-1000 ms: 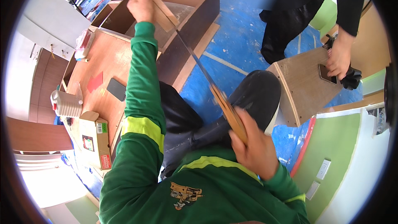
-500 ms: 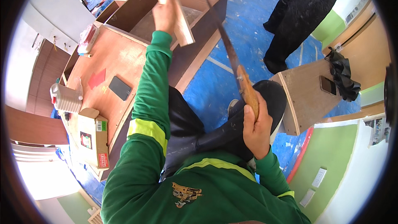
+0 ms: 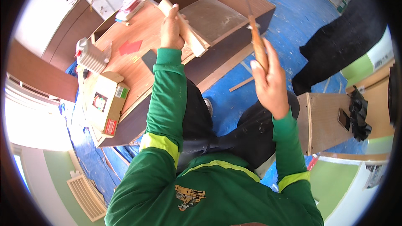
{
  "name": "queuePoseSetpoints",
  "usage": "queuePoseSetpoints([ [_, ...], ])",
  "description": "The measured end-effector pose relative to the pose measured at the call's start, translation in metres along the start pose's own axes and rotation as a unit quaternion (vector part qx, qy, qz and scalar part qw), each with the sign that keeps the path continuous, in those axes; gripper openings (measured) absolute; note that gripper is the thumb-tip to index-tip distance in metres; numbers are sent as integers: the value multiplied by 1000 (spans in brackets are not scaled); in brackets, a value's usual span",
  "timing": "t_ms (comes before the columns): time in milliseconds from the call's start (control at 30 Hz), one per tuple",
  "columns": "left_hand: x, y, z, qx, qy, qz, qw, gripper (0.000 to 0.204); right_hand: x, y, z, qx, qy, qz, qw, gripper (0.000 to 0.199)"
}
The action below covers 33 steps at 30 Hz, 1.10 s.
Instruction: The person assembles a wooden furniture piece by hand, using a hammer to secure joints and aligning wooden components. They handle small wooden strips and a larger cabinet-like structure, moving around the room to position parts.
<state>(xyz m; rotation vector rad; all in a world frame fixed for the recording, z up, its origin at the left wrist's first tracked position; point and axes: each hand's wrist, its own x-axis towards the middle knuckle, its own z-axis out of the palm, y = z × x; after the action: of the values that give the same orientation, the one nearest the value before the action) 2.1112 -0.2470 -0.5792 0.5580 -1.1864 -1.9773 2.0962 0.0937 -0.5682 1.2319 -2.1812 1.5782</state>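
A pale strip of wood [image 3: 191,41] is gripped in my left hand [image 3: 171,32], fingers wrapped round it. It slants over the near edge of the brown wooden cabinet [image 3: 234,33] lying on the floor; whether it touches the edge I cannot tell. My right hand [image 3: 272,83] is closed round the wooden handle of a handsaw [image 3: 258,46]. The thin blade points up and away, blurred toward its tip, and stands apart from the strip. A dark phone [image 3: 148,60] on the cabinet panel is partly covered by my left sleeve.
On the panel sit a cardboard box [image 3: 109,104], a plastic jug [image 3: 91,56], red paper [image 3: 130,47] and a wrapped pack [image 3: 129,8]. A thin wood piece [image 3: 241,84] lies on the blue sheet [image 3: 289,10]. At right, a person's dark-trousered legs [image 3: 335,42] stand behind a wooden box [image 3: 324,119].
My right hand has lifted the saw up and forward. The wood strip in my left hand has come nearer the cabinet's front edge. My view has shifted, and a thin wood piece now shows on the sheet.
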Motion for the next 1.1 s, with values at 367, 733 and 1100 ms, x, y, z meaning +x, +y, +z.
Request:
queuePoseSetpoints([
  [367,0,14,-113,-398,-41,-67,914,53,72,76,180,-184,-197,-226,936,63],
  [733,11,12,-155,-382,-6,65,922,50,73,94,238,-195,-285,-179,921,64],
  [1100,3,20,-152,-386,-63,28,920,49,70,94,338,-183,-186,-352,899,57],
])
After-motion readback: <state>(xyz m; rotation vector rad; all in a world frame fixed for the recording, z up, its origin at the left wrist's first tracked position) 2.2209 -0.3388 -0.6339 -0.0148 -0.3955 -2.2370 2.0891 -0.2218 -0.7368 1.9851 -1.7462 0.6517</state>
